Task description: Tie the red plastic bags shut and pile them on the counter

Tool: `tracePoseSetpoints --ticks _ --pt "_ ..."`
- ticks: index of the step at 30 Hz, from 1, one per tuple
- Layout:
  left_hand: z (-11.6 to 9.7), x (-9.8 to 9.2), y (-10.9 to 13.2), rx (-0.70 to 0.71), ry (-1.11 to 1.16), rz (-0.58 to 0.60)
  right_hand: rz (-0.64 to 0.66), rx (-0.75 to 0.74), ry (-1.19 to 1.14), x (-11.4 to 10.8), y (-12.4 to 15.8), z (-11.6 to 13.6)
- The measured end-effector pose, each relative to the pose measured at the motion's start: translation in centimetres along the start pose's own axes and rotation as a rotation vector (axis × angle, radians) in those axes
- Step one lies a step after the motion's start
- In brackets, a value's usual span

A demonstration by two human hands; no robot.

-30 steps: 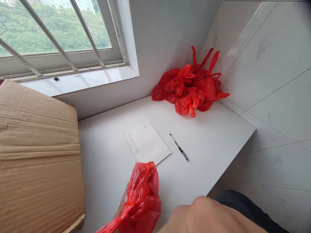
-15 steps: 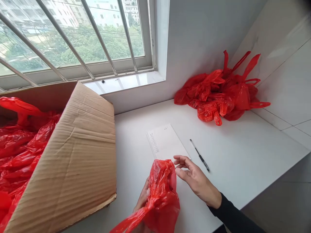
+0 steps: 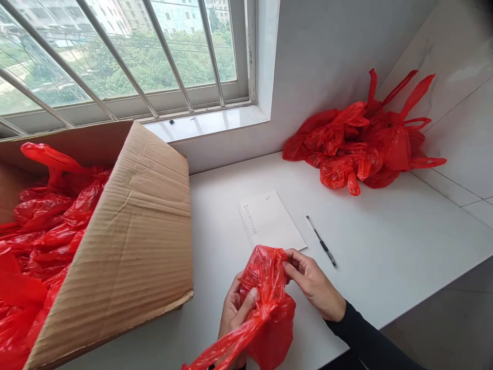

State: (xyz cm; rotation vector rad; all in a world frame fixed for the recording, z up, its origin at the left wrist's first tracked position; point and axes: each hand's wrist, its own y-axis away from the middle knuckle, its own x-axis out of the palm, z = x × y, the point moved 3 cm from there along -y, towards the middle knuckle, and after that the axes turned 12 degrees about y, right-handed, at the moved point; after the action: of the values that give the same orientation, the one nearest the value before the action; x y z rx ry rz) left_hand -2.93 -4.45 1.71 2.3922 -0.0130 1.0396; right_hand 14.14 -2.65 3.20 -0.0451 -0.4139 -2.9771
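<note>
A crumpled red plastic bag (image 3: pixel 269 308) is held between my two hands above the near part of the white table. My left hand (image 3: pixel 234 308) grips its left side, thumb on the front; the other fingers are partly hidden behind the plastic. With thumb and fingers, my right hand (image 3: pixel 308 282) pinches the bag's upper right edge. A twisted strand of the bag trails toward the lower left. Just beyond the bag lies a white sheet or pad with handwriting (image 3: pixel 273 218), and a black-gripped pen (image 3: pixel 321 241) rests to its right.
On the left stands an open cardboard box (image 3: pixel 150 246) filled with red plastic bags (image 3: pixel 50 216). More red bags are heaped (image 3: pixel 362 144) against the wall at the back right. A barred window (image 3: pixel 154 56) is behind the table (image 3: pixel 385 241).
My right hand has closed from a loose, open pose onto the bag's upper right edge. My left thumb has come over the front of the bag. The view has shifted slightly.
</note>
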Motion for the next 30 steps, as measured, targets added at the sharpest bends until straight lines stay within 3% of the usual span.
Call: tracePoseSetpoints --ticks 7,15,24,30 --pt "0.1 -0.6 -0.3 0.124 -0.107 -0.114 -0.053 0.084 0.031 -0.1 0.3 -0.2" --pt "-0.3 -1.1 -0.3 0.148 -0.083 -0.14 -0.021 0.079 0.124 0.1 1.4 -0.1" --pt "-0.4 0.0 0.4 0.092 -0.082 -0.05 0.036 0.005 0.061 0.0 0.7 0.2" --pt "-0.2 0.7 0.8 -0.02 0.024 0.015 0.003 0.007 0.096 -0.5 0.7 -0.1"
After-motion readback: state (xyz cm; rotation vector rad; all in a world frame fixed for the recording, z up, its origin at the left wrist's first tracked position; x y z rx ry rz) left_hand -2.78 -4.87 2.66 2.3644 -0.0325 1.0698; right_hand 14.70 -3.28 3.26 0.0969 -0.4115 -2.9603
